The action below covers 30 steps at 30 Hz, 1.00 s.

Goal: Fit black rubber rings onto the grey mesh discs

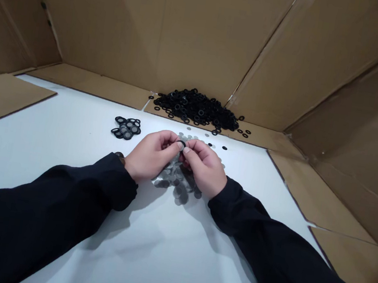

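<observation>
Pinched between both thumbs and forefingers is a black rubber ring [182, 143], with a grey patch showing inside it. My left hand [154, 153] grips its left side and my right hand [205, 165] its right side. Whether a grey disc is seated in it I cannot tell, as the thumbs cover part of it. Below and behind the hands lies a loose spread of thin grey discs [180, 194]. Left of my left hand sits a small pile of black rings with grey discs in them [127, 128].
A large heap of black rings [197, 109] lies at the back on a cardboard strip, with a few strays around it. Cardboard walls [204, 31] stand behind and at both sides. Cardboard sheets [9, 95] border the white tabletop [154, 258].
</observation>
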Available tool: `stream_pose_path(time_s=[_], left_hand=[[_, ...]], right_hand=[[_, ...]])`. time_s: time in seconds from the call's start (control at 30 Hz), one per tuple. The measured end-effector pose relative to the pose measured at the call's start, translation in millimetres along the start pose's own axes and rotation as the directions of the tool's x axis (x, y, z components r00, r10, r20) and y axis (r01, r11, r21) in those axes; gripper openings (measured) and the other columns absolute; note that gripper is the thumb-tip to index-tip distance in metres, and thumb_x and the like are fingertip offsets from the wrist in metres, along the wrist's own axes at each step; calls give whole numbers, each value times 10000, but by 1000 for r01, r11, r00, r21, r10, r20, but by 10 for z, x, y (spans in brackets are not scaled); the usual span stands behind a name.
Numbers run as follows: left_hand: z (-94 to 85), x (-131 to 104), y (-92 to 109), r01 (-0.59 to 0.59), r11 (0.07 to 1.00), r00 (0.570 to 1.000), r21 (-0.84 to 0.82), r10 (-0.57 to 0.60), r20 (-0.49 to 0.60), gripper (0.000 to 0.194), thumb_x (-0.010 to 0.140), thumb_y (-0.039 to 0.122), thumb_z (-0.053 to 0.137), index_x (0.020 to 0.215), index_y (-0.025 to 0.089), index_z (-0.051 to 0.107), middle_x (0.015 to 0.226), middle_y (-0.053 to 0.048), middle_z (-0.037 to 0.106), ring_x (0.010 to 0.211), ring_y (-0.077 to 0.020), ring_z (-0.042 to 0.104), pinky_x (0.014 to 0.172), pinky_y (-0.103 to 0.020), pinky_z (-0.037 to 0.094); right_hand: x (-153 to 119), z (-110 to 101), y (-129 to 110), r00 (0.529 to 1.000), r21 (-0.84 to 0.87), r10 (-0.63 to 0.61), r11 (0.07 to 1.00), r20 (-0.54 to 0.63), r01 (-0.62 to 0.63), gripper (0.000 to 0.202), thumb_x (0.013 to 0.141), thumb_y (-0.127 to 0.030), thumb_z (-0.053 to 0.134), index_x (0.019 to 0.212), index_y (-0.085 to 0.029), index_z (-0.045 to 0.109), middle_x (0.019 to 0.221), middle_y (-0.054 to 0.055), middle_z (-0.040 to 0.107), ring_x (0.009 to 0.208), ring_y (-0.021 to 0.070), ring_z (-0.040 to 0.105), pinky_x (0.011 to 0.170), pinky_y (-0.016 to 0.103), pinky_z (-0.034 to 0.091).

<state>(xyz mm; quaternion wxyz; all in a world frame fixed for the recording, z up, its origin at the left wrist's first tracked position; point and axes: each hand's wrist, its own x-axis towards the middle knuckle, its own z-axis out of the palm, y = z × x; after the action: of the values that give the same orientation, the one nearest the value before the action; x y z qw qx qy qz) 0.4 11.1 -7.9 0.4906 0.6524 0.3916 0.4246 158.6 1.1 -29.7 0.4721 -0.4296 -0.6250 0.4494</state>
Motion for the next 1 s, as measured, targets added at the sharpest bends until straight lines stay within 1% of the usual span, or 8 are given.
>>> stream_pose_path(time_s=[0.1, 0.2, 0.33, 0.53, 0.73, 0.87, 1.0], left_hand=[[9, -9, 0, 2, 1000, 1000, 4, -2, -23, 196, 833, 350, 582, 794, 159, 559, 675, 25, 536, 584, -92, 450, 564, -217, 389], [13, -9, 1, -15, 999, 998, 42, 18, -56, 193, 833, 350, 578, 799, 161, 563, 685, 23, 534, 603, -97, 456, 577, -221, 394], [1, 2, 0, -39, 996, 998, 85, 43, -44, 188, 842, 343, 562, 792, 162, 566, 670, 22, 522, 596, -99, 445, 563, -221, 380], [-18, 6, 4, -42, 987, 998, 154, 48, -38, 191, 859, 340, 538, 786, 164, 551, 633, 29, 501, 562, -97, 424, 539, -224, 356], [-7, 8, -14, -32, 996, 999, 85, 34, -13, 188, 857, 340, 544, 815, 157, 557, 648, 31, 511, 562, -92, 428, 546, -223, 362], [-4, 12, -18, -19, 998, 1000, 60, 20, -20, 173, 842, 324, 567, 819, 153, 560, 670, 29, 519, 580, -90, 435, 551, -218, 363], [-5, 10, -10, -4, 997, 999, 74, 6, -33, 211, 848, 351, 573, 782, 152, 550, 661, 34, 506, 573, -83, 428, 551, -215, 360]], right_hand=[[-3, 7, -23, 1000, -8, 17, 1000, -8, -17, 201, 859, -384, 561, 805, -194, 524, 650, -38, 504, 558, 99, 435, 529, 232, 366], [-4, 11, -37, 999, -80, -14, 997, -34, 11, 184, 863, -371, 540, 797, -201, 515, 632, -43, 474, 549, 103, 413, 519, 234, 355], [-5, -1, -22, 998, -137, -42, 990, -39, 36, 164, 879, -352, 512, 806, -205, 508, 631, -41, 467, 551, 107, 401, 517, 237, 352], [-9, -7, -22, 996, -182, -78, 981, -32, 71, 149, 872, -331, 534, 807, -198, 519, 639, -38, 480, 550, 104, 417, 513, 232, 353], [-13, 11, -24, 999, -116, -41, 993, -26, 38, 193, 864, -346, 560, 759, -189, 520, 588, -44, 464, 526, 98, 407, 494, 230, 343], [-21, 2, 5, 997, -105, -56, 993, -49, 51, 213, 871, -390, 573, 817, -185, 556, 625, -35, 485, 547, 101, 418, 511, 236, 354], [-21, 9, 3, 996, -78, -51, 996, -73, 45, 216, 875, -398, 570, 842, -185, 559, 648, -30, 501, 573, 104, 435, 534, 239, 367]])
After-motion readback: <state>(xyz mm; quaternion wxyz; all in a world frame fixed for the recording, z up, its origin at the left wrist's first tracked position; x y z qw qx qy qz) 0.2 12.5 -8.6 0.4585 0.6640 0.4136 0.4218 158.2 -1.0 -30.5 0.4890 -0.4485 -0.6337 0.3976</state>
